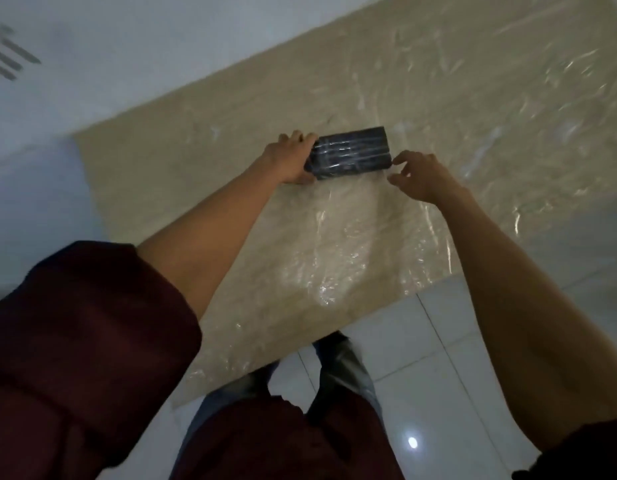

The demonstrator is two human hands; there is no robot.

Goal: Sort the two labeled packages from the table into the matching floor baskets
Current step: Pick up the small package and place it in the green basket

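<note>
The left hand (289, 161) grips the dark package (352, 152) on the desk (334, 254); the right hand (418, 176) touches its other end with fingers spread.

One view only — the head camera is looking steeply down from above the person's chest, tilted so the tabletop (386, 98) is running diagonally across the frame. The wide lens is sitting close to the sleeves (78, 341), which are filling the lower corners, while the far edge of the tabletop is meeting the wall — the tiled floor (421, 341) is showing below.
</note>
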